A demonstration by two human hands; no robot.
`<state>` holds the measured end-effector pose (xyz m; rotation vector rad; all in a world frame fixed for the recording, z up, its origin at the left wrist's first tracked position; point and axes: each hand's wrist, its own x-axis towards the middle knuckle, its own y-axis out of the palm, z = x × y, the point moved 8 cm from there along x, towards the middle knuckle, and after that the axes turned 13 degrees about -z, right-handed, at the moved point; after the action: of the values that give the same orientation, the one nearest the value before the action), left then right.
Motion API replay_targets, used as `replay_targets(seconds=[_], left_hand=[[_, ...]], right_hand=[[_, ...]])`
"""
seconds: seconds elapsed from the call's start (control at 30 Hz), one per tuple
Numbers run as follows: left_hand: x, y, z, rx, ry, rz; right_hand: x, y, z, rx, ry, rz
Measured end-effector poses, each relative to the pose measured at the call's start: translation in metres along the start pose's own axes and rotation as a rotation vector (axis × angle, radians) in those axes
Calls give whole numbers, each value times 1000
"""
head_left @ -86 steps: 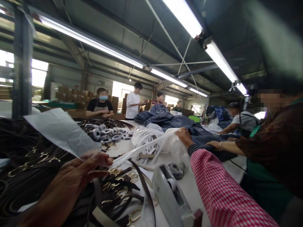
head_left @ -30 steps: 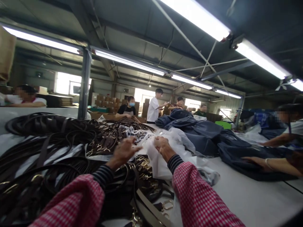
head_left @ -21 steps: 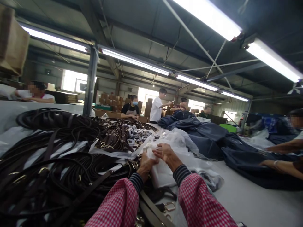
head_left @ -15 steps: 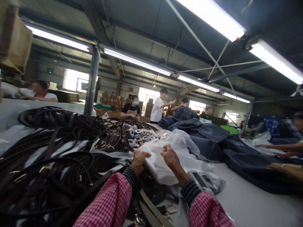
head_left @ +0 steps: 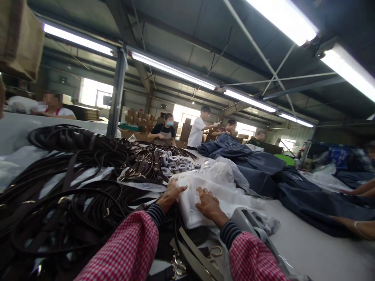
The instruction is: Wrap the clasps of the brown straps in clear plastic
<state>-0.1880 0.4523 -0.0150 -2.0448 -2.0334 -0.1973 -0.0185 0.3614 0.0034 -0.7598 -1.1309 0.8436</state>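
Observation:
A stack of thin white plastic sheets or bags [head_left: 191, 208] lies in front of me. My left hand [head_left: 172, 194] rests at its left edge, thumb and fingers apart. On top of the white plastic lies my right hand [head_left: 208, 203], its fingers spread and slightly bent. Dark brown straps with gold metal fittings [head_left: 96, 210] are heaped on the left. Below my hands is a flat strap [head_left: 196, 255] beside a metal clasp [head_left: 216, 251]. A grey plastic device [head_left: 249, 223] stands right of my right wrist.
Dark blue fabric pieces [head_left: 258, 168] are piled at the back right of the white table [head_left: 316, 249]. Another person's arm [head_left: 353, 226] reaches in at the right edge. Several people are beyond the table. White rings [head_left: 172, 160] lie behind the plastic.
My right hand has opened from a pinch and come down flat onto the white plastic. My left hand's fingers have loosened at the edge. The view has shifted slightly.

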Motion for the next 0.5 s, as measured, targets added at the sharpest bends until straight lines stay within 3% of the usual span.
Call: replay_targets(seconds=[0.17, 0.3, 0.5], left_hand=[[5, -7, 10, 250, 31, -29], [5, -8, 13, 339, 77, -30], [-7, -7, 1, 382, 183, -45]], right_hand=[[8, -9, 7, 175, 38, -158], [17, 6, 16, 349, 50, -110], [18, 12, 12, 390, 68, -80]])
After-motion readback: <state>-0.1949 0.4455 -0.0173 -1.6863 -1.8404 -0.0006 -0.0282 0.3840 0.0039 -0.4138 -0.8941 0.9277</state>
